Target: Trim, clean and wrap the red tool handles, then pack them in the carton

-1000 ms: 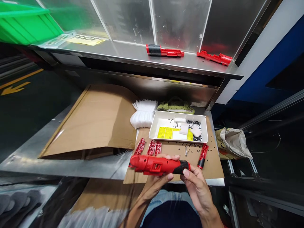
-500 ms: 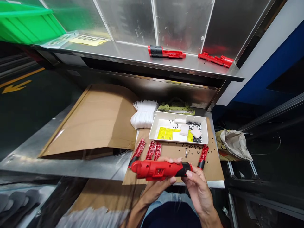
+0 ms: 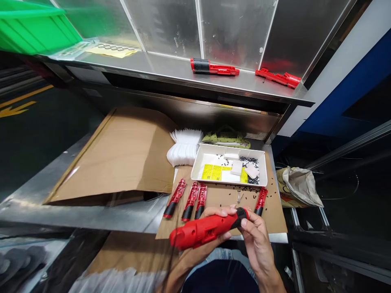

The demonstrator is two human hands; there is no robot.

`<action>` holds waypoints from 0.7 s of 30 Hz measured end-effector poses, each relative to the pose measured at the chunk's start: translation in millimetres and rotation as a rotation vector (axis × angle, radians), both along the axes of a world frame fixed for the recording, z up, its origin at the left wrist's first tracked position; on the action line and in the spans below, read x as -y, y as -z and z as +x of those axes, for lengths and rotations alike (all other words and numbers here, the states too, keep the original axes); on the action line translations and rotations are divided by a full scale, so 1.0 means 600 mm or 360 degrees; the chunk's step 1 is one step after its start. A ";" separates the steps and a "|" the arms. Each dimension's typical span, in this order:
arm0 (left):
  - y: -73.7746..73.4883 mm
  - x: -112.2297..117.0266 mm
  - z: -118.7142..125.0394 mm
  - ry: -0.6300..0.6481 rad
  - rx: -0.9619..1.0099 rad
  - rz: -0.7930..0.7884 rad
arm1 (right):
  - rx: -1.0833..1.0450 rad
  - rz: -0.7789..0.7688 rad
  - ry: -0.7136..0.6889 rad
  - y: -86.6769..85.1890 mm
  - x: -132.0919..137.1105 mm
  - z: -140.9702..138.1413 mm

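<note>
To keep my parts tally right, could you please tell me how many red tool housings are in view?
7. Four housings lie on the cardboard sheet, two on the steel shelf, one held by the left hand and right hand. Others may be hidden.

Your left hand [image 3: 201, 253] is palm up, low and in front of you, closed around a grip. Left fingers [image 3: 218, 211] curl up and over, tips pointing toward your right hand. Left forearm [image 3: 172, 278] runs down-left out of frame, wrist slightly bent.

Your right hand [image 3: 257, 241] sits just right of the left, palm turned inward, also closed in a grip. Right thumb [image 3: 244, 223] is on top, pressing down and pointing left; the other fingers curl beneath it. Right wrist [image 3: 270, 274] drops down-right from the hand. Both hands are near each other, bare, no gloves.
</note>
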State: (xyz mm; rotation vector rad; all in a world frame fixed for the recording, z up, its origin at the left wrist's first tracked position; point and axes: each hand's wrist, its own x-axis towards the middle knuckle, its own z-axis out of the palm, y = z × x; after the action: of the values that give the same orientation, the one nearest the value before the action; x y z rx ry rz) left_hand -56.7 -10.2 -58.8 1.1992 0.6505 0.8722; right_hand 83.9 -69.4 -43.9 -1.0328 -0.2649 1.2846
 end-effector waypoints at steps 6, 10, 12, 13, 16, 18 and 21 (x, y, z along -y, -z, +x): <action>0.014 0.002 -0.002 -0.0002 0.0120 0.0413 | 0.0433 0.0033 -0.0143 0.001 -0.005 0.020; 0.018 -0.002 -0.003 0.0120 -0.0016 0.0794 | 0.0815 0.0004 -0.0265 0.004 -0.005 0.036; 0.021 -0.001 -0.004 0.0098 -0.0082 0.0767 | 0.0875 -0.0006 -0.0308 0.003 0.001 0.043; 0.023 0.000 -0.005 0.0069 -0.0095 0.0694 | 0.0866 -0.0010 -0.0296 0.002 0.005 0.047; 0.027 -0.004 -0.004 -0.0099 -0.0062 0.0237 | 0.0861 -0.0034 -0.0108 -0.002 0.016 0.059; 0.027 -0.014 -0.002 -0.0229 0.0022 -0.0170 | 0.1035 -0.0085 0.0032 -0.005 0.019 0.067; 0.030 -0.035 0.003 -0.0324 0.0164 -0.0492 | 0.1558 -0.0167 0.0273 -0.005 0.013 0.077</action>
State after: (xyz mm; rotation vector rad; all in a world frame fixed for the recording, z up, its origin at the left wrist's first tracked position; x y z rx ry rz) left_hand -54.7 10.6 -76.6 0.8155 0.8010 0.9571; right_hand 130.2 -77.2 -40.9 -1.6835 -0.8306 0.5569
